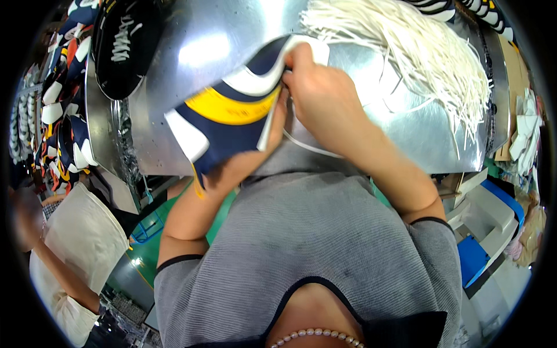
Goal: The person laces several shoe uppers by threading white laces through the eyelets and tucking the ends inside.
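A shoe upper (232, 130) in navy, white and yellow hangs tilted over the near part of the metal table. My left hand (276, 129) grips it from behind, and most of those fingers are hidden by the piece. At its upper right edge, my right hand (319, 87) is closed in a pinch, its fingertips against the material. A thin white shoelace (307, 147) trails beneath my right wrist, looping near the table's front edge. Whether my right fingers pinch the lace or only the upper's edge is hard to make out.
A thick heap of white laces (400, 52) covers the table's (174, 116) far right. At the far left sits a black tray (119, 69) with a white lace. Shoe uppers (64, 116) are piled beyond the left edge. Another person (78, 249) works at lower left.
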Available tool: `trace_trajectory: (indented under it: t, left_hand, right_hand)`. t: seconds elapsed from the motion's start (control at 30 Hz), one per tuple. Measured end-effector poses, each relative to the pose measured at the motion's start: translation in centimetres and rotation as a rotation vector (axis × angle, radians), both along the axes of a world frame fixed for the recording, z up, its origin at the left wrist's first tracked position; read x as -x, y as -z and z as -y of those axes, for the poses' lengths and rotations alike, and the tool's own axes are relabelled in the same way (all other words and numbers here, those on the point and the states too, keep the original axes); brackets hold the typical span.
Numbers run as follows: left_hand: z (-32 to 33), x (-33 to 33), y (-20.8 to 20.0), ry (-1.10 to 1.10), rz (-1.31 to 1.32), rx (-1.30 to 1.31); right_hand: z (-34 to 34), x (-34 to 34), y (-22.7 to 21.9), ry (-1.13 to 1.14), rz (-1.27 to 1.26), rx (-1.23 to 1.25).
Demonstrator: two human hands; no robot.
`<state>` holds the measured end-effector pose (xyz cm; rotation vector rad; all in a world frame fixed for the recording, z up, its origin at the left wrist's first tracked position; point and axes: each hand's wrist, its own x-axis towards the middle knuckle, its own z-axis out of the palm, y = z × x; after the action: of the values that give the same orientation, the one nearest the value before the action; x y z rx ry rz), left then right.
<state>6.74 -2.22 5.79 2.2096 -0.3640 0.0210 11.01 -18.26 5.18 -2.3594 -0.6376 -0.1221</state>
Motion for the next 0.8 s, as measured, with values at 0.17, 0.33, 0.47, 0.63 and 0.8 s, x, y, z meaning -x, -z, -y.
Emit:
trace_trajectory:
  t: [0.17, 0.33, 0.47, 0.63, 0.8]
  left_hand:
    - [-1.8, -0.1, -0.1, -0.24, -0.626, 0.449]
    - [-3.2, -1.4, 0.9, -0.225, -0.635, 0.67]
    - [-4.1, -2.8, 1.8, -0.246, -0.459, 0.395]
    - [-5.5, -4.6, 0.0, -0.095, -0.564, 0.102]
    - [-4.1, -1.2, -1.2, 0.0, -0.118, -0.345]
  right_hand:
    - [3.8, -1.9, -3.0, -0.181, -0.303, -0.085]
    - [6.6, -3.1, 0.5, 0.221, -0.504, -0.44]
    - [3.0, -3.1, 1.6, 0.193, -0.623, -0.717]
    - [2.4, -4.8, 1.9, 0.295, -0.611, -0.796]
    - [3.1, -3.6, 3.7, 0.306, -0.547, -0.891]
